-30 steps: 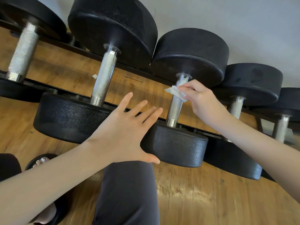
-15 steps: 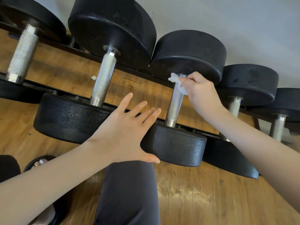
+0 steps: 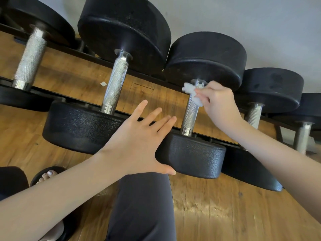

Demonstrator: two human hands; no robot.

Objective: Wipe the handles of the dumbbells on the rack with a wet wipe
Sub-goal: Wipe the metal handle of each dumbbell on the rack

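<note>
Several black dumbbells with knurled silver handles lie on a low black rack (image 3: 52,94). My right hand (image 3: 219,103) pinches a crumpled white wet wipe (image 3: 192,94) against the top of the third dumbbell's handle (image 3: 190,117), just below its far head. My left hand (image 3: 139,140) lies flat with fingers spread, pressing on the near head of that dumbbell (image 3: 194,157). The upper part of this handle is hidden by the wipe and my fingers.
The second dumbbell's handle (image 3: 115,84) and the leftmost handle (image 3: 29,60) stand bare to the left; smaller dumbbells (image 3: 253,113) follow on the right. A wooden floor (image 3: 225,214) lies below. My grey-clad knee (image 3: 144,206) and sandalled foot (image 3: 46,176) are close under the rack.
My right hand has slid the wipe a short way up and down along the top end of the third handle. My left hand has stayed in place on the near head.
</note>
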